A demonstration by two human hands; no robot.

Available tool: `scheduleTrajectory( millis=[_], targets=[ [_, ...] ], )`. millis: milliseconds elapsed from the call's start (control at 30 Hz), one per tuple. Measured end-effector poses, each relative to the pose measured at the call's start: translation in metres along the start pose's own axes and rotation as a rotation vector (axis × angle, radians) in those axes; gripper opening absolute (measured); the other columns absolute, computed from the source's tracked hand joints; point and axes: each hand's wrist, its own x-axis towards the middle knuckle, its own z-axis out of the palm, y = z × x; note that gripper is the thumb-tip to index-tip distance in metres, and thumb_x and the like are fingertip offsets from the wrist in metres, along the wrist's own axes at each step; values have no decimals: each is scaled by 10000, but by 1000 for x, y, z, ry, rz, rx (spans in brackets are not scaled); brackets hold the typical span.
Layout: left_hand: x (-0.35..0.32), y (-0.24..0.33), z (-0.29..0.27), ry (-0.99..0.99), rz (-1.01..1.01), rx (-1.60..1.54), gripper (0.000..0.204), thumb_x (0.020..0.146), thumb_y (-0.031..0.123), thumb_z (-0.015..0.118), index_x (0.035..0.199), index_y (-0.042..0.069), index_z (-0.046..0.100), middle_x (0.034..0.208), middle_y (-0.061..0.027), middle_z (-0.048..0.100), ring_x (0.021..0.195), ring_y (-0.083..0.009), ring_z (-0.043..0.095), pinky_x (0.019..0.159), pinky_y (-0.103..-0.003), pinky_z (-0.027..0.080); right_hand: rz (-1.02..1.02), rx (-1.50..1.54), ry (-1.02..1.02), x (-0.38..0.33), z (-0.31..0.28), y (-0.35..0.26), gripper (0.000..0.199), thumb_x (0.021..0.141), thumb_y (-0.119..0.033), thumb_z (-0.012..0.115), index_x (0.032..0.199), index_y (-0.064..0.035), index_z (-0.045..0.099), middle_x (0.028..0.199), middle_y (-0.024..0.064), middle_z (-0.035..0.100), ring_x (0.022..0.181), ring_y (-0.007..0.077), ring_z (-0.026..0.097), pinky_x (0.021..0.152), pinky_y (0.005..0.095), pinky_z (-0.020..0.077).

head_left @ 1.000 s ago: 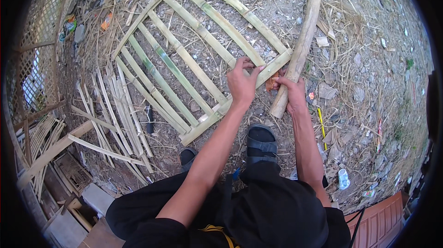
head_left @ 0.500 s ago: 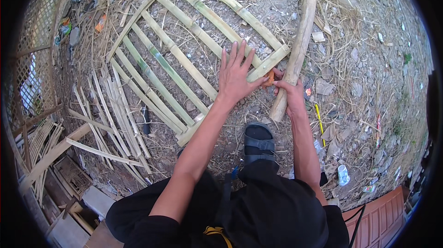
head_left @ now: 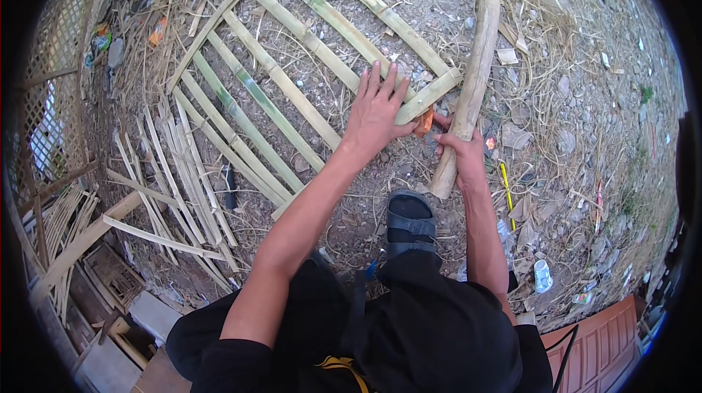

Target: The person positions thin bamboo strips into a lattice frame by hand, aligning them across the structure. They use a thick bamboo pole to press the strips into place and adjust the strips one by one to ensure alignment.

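A slatted bamboo frame (head_left: 300, 93) lies on the ground ahead of me, pale with some green strips. My left hand (head_left: 374, 115) rests on its near right part with the fingers stretched out, thumb toward a small orange packet (head_left: 425, 122). The packet sits by the near crosspiece, between my two hands. My right hand (head_left: 465, 155) is closed around the lower part of a thick wooden pole (head_left: 477, 64), thumb across its top. Some right fingertips reach past the pole beside the packet; whether they touch it I cannot tell.
Split bamboo strips (head_left: 179, 181) are heaped to the left, with a dark-handled tool (head_left: 229, 187) beside them. A yellow stick-like object (head_left: 507, 195) and a white cup (head_left: 542, 277) lie on the right. My sandalled foot (head_left: 411, 225) stands close below the pole.
My left forearm has swung a little left and now covers more of the near crosspiece. The frame has shifted slightly, and the pole's lower end sits slightly nearer me.
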Motion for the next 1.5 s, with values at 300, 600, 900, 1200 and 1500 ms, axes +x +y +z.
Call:
scheduleTrajectory(
  millis=[300, 600, 900, 1200, 1500],
  targets=[
    [-12, -7, -6, -71, 45, -92, 835, 811, 472, 717, 1499, 118, 402, 1612, -182, 236, 1482, -427, 200, 1200, -554, 190, 21, -11, 6, 1, 2, 1, 452, 736, 71, 697, 1157, 77, 533, 1166, 175, 689, 596, 158, 617, 536, 283, 523],
    [-15, -3, 8, 10, 13, -101, 757, 871, 486, 635, 1510, 160, 395, 1622, -163, 219, 1498, -400, 167, 1201, -573, 135, -77, -369, 77, -28, -15, -7, 443, 769, -16, 761, 1151, 65, 551, 1031, 139, 718, 575, 131, 600, 523, 273, 487],
    [-16, 2, 15, 32, -14, -15, 873, 845, 574, 606, 1513, 70, 357, 1615, -159, 232, 1496, -383, 180, 1211, -554, 128, -231, -783, 124, -93, -28, -9, 424, 833, -212, 799, 1107, 15, 568, 884, 147, 706, 776, 218, 685, 713, 365, 530],
    [-18, 0, 13, 42, -32, -31, 875, 869, 551, 576, 1514, 15, 324, 1608, -161, 248, 1497, -375, 186, 1217, -538, 126, -211, -987, 148, -139, -46, 11, 362, 872, -244, 765, 1028, -6, 541, 769, 202, 642, 682, 302, 653, 650, 399, 495],
    [-14, 3, 9, 54, -40, -115, 860, 855, 490, 606, 1526, 40, 312, 1609, -143, 258, 1501, -352, 192, 1225, -522, 117, -309, -945, 216, -133, -51, 33, 351, 865, -230, 764, 1048, 16, 593, 752, 146, 653, 653, 212, 645, 611, 370, 500]
  ],
)
